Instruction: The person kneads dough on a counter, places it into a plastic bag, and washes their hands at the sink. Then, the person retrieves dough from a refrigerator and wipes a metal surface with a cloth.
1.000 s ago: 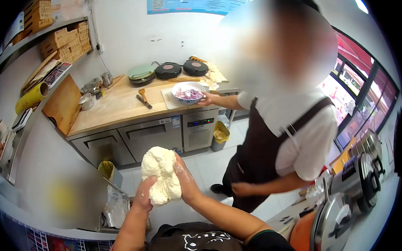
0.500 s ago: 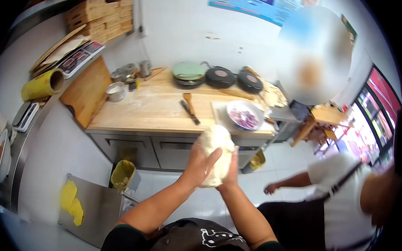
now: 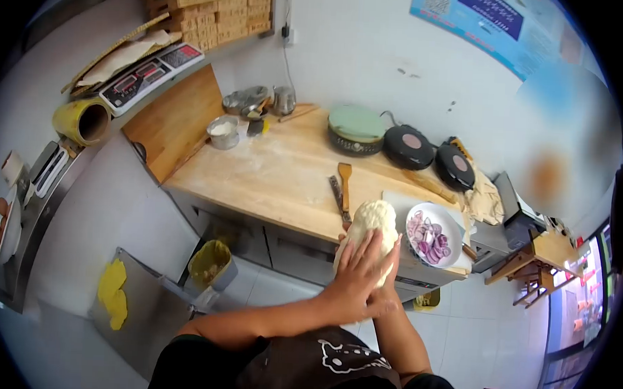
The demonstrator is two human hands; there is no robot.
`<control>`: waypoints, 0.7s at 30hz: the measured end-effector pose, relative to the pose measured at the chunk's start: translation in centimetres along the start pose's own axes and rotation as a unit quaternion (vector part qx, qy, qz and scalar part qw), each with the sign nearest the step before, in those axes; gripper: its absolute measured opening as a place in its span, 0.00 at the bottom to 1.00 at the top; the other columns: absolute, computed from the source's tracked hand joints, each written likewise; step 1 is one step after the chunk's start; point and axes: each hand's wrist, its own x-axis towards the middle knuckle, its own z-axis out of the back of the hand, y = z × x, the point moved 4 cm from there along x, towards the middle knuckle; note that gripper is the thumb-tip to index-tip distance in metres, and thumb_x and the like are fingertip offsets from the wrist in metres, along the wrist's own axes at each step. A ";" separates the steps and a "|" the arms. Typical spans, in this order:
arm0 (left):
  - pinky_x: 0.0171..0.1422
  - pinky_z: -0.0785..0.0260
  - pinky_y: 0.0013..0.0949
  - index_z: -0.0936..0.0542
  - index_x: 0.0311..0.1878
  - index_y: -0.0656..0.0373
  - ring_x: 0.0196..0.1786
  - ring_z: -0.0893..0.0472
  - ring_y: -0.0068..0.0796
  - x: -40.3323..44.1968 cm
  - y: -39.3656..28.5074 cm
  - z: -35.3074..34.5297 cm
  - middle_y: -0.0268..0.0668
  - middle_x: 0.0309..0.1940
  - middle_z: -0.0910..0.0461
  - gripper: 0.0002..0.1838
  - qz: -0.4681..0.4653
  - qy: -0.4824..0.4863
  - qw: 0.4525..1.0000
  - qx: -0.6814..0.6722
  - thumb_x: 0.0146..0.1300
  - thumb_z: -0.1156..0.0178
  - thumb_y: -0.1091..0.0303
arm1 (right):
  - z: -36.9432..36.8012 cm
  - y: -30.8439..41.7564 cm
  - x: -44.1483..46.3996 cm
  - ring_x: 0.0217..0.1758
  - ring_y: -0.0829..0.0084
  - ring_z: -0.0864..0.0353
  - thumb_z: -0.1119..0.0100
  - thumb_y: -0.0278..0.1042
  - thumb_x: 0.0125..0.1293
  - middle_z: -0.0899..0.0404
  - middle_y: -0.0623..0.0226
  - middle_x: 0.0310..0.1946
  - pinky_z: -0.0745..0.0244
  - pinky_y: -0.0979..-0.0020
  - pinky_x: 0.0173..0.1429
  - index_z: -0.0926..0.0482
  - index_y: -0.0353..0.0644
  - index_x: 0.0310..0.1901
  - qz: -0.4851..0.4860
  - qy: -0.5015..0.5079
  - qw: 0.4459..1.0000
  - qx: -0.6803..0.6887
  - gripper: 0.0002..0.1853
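A large lump of pale dough (image 3: 373, 219) is held in front of my body, level with the worktop's front edge. My left hand (image 3: 355, 283) lies across its near face with the fingers stretched over it. Behind and to the right, my right hand (image 3: 386, 295) supports the dough from below, partly hidden by the left. Just beyond the dough, a wooden spatula (image 3: 344, 185) and a dark-handled tool (image 3: 335, 188) rest on the worktop. To the right stands a white bowl (image 3: 454, 232) of sliced red onion (image 3: 429, 240).
The floury wooden worktop (image 3: 271, 172) holds a metal pot of flour (image 3: 223, 132), a green-lidded pan (image 3: 356, 129), black round pans (image 3: 408, 147) and a rolling pin (image 3: 430, 188). Below are a yellow-lined bin (image 3: 211, 263) and a steel surface with a yellow cloth (image 3: 114, 297). A scale (image 3: 149, 80) sits left.
The view has turned left and closer to the worktop. My left hand has shifted from the dough's side to across its front. The co-worker at right has left view.
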 end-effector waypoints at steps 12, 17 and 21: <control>0.80 0.64 0.54 0.47 0.76 0.61 0.81 0.56 0.45 -8.6 36.8 3.4 0.47 0.78 0.53 0.41 0.437 0.105 0.863 0.232 0.71 0.57 0.40 | 6.4 2.3 7.6 0.57 0.42 0.26 0.62 0.72 0.67 0.34 0.39 0.64 0.25 0.42 0.56 0.41 0.44 0.72 0.008 -0.066 0.994 0.083 0.43; 0.80 0.69 0.57 0.48 0.77 0.59 0.81 0.60 0.42 -6.1 53.9 2.1 0.45 0.79 0.57 0.42 0.480 0.140 0.820 0.279 0.70 0.58 0.38 | 8.0 1.1 11.0 0.59 0.39 0.28 0.55 0.71 0.65 0.42 0.39 0.69 0.26 0.40 0.57 0.42 0.46 0.73 0.057 -0.089 0.989 0.106 0.44; 0.79 0.71 0.60 0.46 0.77 0.51 0.81 0.60 0.42 1.7 59.4 -0.1 0.40 0.80 0.57 0.41 0.423 0.176 0.855 0.242 0.68 0.56 0.36 | 8.8 -0.5 13.9 0.57 0.38 0.26 0.47 0.66 0.64 0.41 0.38 0.69 0.24 0.38 0.54 0.43 0.49 0.73 0.123 -0.143 0.977 0.097 0.43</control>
